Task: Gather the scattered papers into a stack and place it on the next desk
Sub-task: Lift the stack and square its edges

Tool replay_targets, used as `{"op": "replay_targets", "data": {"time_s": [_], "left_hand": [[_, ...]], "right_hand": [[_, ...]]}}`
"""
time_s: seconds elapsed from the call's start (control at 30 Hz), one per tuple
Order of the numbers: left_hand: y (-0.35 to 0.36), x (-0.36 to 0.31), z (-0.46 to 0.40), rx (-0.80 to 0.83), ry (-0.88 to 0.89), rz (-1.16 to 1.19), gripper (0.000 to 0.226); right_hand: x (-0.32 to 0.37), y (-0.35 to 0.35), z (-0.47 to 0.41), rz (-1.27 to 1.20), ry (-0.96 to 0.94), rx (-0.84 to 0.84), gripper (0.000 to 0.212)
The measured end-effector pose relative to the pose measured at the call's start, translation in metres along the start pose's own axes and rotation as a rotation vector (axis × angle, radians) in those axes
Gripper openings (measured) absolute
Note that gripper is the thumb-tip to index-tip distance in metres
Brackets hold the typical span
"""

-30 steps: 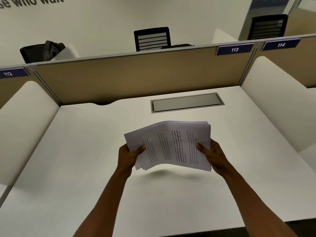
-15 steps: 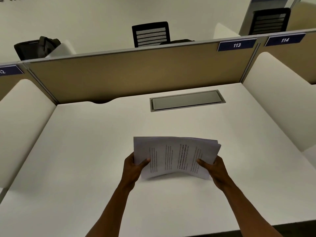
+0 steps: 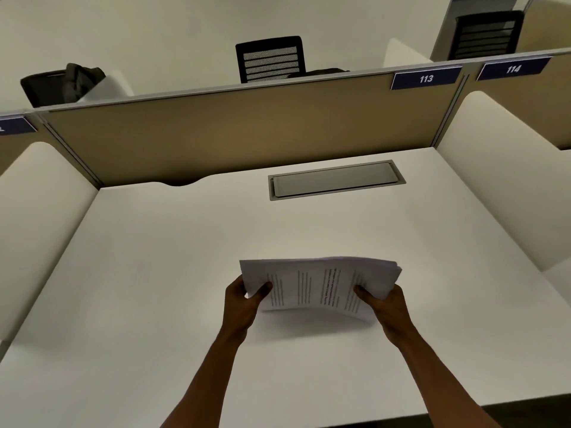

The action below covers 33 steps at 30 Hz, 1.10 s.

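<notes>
A stack of white printed papers is held over the middle of the white desk, marked 113. My left hand grips its left edge, thumb on top. My right hand grips its right edge the same way. The stack bows upward in the middle, and its near edge sits low, close to or on the desk surface; I cannot tell if it touches. The sheets are roughly aligned, with the right corners slightly fanned.
A grey cable hatch is set into the desk at the back. A tan partition closes the far side, and white rounded dividers stand on both sides. Black chairs stand beyond the partition.
Both hands have lowered the paper stack from above the desk down toward its surface, and the stack has flattened and squared up.
</notes>
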<state>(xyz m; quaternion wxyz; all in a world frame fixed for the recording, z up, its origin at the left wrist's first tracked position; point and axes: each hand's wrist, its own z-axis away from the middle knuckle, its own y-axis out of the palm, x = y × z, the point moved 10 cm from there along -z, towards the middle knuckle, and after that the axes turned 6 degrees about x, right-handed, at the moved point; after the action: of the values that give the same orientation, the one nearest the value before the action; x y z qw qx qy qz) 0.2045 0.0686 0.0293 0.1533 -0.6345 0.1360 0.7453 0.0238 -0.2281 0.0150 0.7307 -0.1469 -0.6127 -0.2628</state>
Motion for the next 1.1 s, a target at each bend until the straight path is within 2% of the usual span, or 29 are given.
{"op": "replay_targets", "data": {"time_s": [0.2, 0.37, 0.57, 0.73, 0.87, 1.1], "left_hand": [[0.001, -0.011, -0.003, -0.037, 0.023, 0.086, 0.011], [0.010, 0.011, 0.007, -0.011, -0.039, 0.101, 0.025], [0.007, 0.011, 0.002, -0.019, -0.036, 0.099, 0.019], [0.014, 0.025, 0.009, 0.016, -0.083, 0.011, 0.026], [0.013, 0.026, 0.007, -0.002, -0.087, 0.019, 0.017], [0.014, 0.033, 0.012, 0.011, -0.124, 0.009, 0.020]], "right_hand": [[0.017, 0.002, 0.000, -0.011, -0.053, 0.013, 0.033], [0.002, 0.009, 0.006, 0.012, -0.034, 0.043, 0.047], [0.008, -0.001, 0.004, 0.012, -0.037, -0.026, 0.028], [-0.004, 0.004, 0.006, 0.053, -0.019, 0.001, 0.039], [-0.002, 0.000, 0.006, 0.069, -0.028, -0.021, 0.033], [-0.001, -0.001, 0.006, 0.207, -0.011, -0.029, 0.030]]}}
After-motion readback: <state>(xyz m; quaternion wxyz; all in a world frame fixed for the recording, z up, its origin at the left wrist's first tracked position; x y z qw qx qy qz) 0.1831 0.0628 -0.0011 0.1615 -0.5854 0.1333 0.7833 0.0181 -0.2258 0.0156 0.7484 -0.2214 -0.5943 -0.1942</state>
